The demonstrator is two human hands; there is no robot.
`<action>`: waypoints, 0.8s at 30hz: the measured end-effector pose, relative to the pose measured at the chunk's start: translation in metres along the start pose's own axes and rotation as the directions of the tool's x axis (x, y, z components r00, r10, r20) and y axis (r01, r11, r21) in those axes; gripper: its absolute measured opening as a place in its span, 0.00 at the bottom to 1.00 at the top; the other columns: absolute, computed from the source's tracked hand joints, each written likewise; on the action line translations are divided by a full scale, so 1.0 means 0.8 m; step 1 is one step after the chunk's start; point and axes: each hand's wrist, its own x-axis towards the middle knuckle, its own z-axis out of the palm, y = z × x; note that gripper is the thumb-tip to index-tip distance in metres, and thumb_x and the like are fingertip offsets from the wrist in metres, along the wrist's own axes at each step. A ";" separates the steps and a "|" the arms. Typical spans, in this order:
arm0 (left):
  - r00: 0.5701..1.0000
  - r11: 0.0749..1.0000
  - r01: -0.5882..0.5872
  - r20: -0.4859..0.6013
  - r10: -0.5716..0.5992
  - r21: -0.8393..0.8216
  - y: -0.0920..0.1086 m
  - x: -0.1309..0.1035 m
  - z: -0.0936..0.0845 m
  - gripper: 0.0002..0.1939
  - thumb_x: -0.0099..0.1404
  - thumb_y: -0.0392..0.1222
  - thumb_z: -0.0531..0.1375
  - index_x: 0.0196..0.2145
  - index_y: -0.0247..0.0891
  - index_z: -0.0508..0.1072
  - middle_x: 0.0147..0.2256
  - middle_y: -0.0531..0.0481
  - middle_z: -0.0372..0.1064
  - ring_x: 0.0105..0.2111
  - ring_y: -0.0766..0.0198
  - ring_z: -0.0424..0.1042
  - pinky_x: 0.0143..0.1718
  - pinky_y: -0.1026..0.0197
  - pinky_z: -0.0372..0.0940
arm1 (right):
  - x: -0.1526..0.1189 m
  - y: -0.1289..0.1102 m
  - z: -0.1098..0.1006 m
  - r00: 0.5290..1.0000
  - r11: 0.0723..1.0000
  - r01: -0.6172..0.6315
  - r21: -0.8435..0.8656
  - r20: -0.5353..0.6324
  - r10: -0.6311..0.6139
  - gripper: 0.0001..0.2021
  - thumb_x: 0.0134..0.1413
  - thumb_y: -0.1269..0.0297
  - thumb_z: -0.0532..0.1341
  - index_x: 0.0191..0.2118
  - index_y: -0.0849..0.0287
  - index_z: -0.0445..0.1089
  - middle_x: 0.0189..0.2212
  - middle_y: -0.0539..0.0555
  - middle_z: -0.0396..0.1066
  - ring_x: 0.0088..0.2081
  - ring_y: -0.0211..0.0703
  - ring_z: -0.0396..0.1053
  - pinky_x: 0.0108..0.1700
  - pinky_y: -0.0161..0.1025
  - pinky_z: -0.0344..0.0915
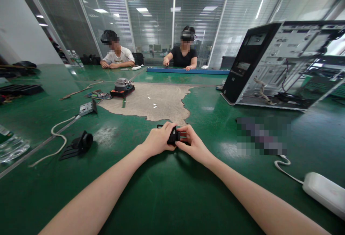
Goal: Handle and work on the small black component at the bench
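Observation:
Just in front of me, a small black plastic part point(173, 138) is held between both hands above the green table. My left hand point(161, 138) is closed around its left side, fingers over the top. A black frame-like end of it point(160, 126) sticks out beyond the left fingers. My right hand point(192, 142) pinches its right end between thumb and fingers. The fingers hide much of the part, so its exact kind cannot be made out. To the left lies another black plastic piece point(81, 142) with a round opening and flat prongs.
An open computer case point(250, 66) stands at the right. A white power bank point(323, 191) with a cable lies near the right edge. Farther back are a cooler-like part point(122, 86), a metal bracket point(87, 108) and a bare brownish patch point(161, 100). Two people sit opposite.

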 end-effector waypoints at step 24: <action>0.999 0.999 -0.031 -0.032 0.032 0.016 -0.004 0.001 0.004 0.33 0.49 0.46 0.59 0.50 0.40 0.50 0.48 0.47 0.58 0.40 0.56 0.68 0.35 0.59 0.64 | 0.000 0.001 -0.001 0.999 0.999 -0.037 0.026 -0.007 0.037 0.09 0.49 0.66 0.57 0.37 0.55 0.58 0.36 0.50 0.63 0.38 0.39 0.66 0.42 0.40 0.65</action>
